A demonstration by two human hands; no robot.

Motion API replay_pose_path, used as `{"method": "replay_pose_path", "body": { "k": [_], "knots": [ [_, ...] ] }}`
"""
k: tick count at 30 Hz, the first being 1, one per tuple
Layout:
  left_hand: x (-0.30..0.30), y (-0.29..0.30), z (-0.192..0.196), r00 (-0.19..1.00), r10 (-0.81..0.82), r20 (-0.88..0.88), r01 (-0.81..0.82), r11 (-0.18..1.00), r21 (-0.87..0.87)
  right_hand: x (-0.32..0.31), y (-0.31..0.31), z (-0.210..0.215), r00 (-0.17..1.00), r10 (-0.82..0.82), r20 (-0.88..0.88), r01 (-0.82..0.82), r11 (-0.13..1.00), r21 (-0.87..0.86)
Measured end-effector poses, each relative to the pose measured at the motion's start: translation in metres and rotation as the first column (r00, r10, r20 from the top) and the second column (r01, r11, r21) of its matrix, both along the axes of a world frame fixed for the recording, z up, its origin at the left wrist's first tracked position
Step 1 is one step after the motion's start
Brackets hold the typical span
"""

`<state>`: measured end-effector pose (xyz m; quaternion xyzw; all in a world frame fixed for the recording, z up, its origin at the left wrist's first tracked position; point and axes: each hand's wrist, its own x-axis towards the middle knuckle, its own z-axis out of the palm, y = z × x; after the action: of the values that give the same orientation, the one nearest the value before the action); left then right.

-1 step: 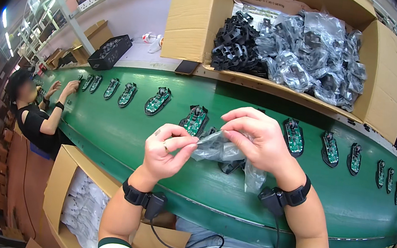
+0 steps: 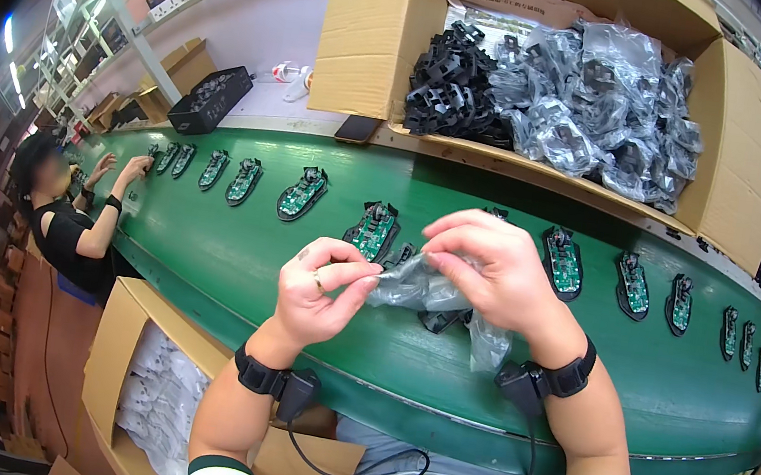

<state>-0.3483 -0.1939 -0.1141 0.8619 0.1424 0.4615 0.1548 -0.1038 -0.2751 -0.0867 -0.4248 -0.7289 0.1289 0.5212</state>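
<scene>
My left hand (image 2: pixel 320 295) pinches one edge of a clear grey plastic bag (image 2: pixel 424 287) between thumb and fingertips. At the other side of the opening, my right hand (image 2: pixel 500 265) pinches the same bag, and its lower end hangs beneath that hand. The bag stretches between both hands above the green belt. Partly hidden behind it are dark parts (image 2: pixel 439 321) whose kind I cannot make out. Just beyond my left hand lies a black mouse-shaped base with a green circuit board (image 2: pixel 373 234). Another such board unit (image 2: pixel 561 261) sits to the right of my right hand.
Similar board units line the green belt (image 2: pixel 437 389) both ways. An open cardboard box (image 2: pixel 361 38) beyond it holds black plastic parts (image 2: pixel 458 84) and bagged parts (image 2: pixel 599 112). Lower left, a carton (image 2: pixel 109 365) contains white wrapped items. A co-worker (image 2: pixel 65 225) reaches onto the belt at far left.
</scene>
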Motion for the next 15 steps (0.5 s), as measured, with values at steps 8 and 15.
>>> {"method": "replay_pose_path", "body": {
  "k": [8, 15],
  "knots": [
    [0.000, -0.003, 0.001, 0.997, -0.024, 0.068, 0.024, 1.000, 0.001, 0.001, -0.001, -0.001, 0.999, -0.033, -0.005, 0.033, 0.999, -0.028],
    [-0.002, 0.000, -0.015, 0.981, 0.001, 0.195, -0.004, 1.000, 0.013, 0.000, -0.001, -0.001, 0.964, -0.089, -0.252, 0.047, 0.985, -0.167]
  ]
}}
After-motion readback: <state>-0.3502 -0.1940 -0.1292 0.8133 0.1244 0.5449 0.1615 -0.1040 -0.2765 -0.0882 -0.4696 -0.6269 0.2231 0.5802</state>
